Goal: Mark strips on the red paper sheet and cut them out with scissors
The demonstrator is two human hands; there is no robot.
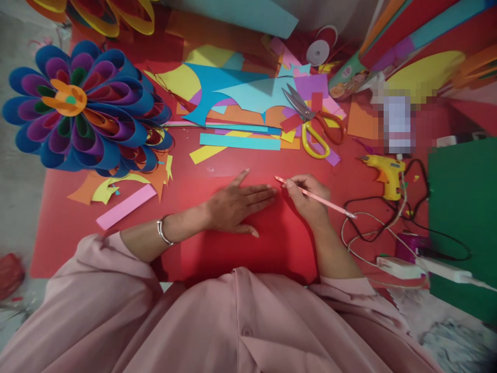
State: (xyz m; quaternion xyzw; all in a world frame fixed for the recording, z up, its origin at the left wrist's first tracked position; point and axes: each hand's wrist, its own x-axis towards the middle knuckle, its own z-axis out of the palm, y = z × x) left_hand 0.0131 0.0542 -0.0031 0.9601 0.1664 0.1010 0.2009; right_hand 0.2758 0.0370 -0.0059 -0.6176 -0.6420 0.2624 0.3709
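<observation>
Red sheet lies on the table near the torso, left hand flat upon it, right hand pinching a pink pencil whose tip contact is unclear. Even palm pressure should keep the sheet from slipping.

The red sheet looks like smooth matt paper, the scissor blades metal, the glue gun plastic.
</observation>
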